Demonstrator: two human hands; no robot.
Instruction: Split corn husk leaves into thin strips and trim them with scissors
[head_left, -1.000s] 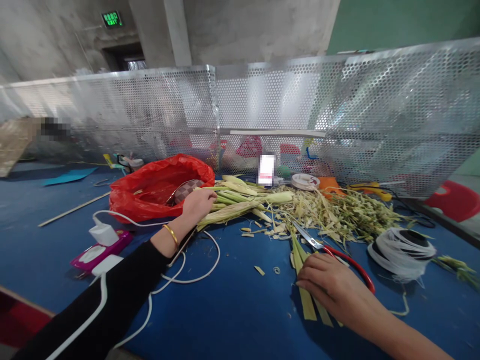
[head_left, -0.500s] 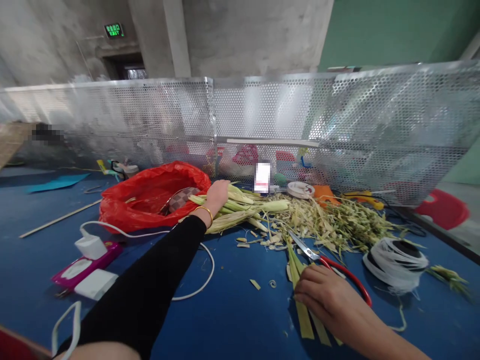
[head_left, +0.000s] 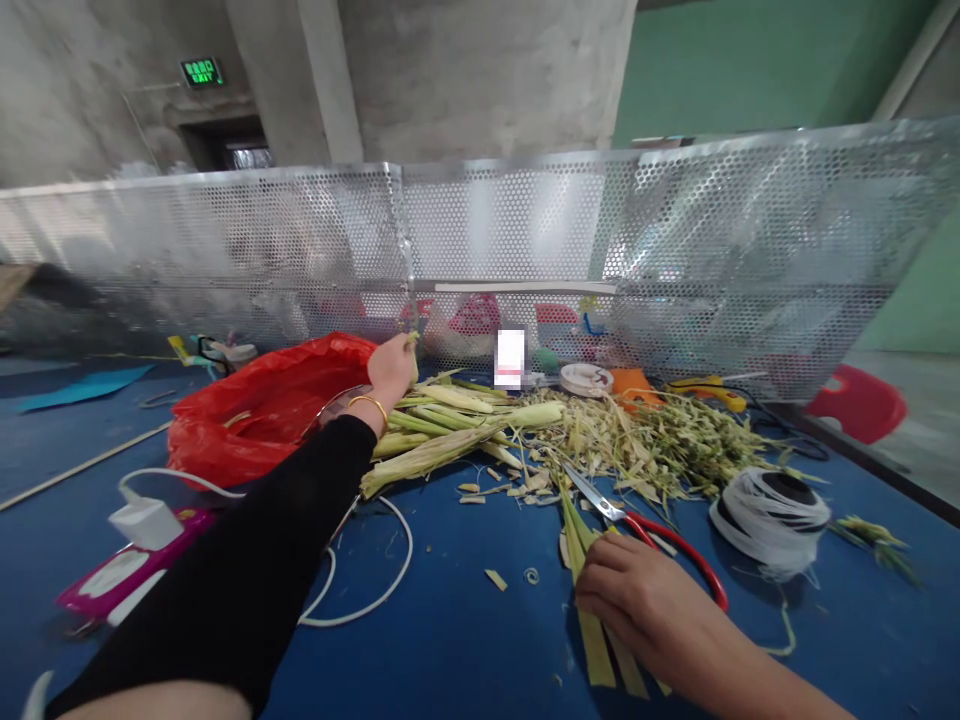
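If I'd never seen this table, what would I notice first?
Probably the bright red, crinkled plastic bag, open on the blue table at left. Then maybe the red-handled metal scissors beside the right hand, and the long, pale-green stalks by the left hand.

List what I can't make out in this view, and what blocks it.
All in the head view:
- Grip on the leaf strips: covered by the right hand.
- Leaf piece: partly hidden by the left hand.
- Purple power strip: partly behind the black sleeve.
- Whatever lies beyond the perforated panel: blurred by its mesh.
- Bright screen: pixelated.
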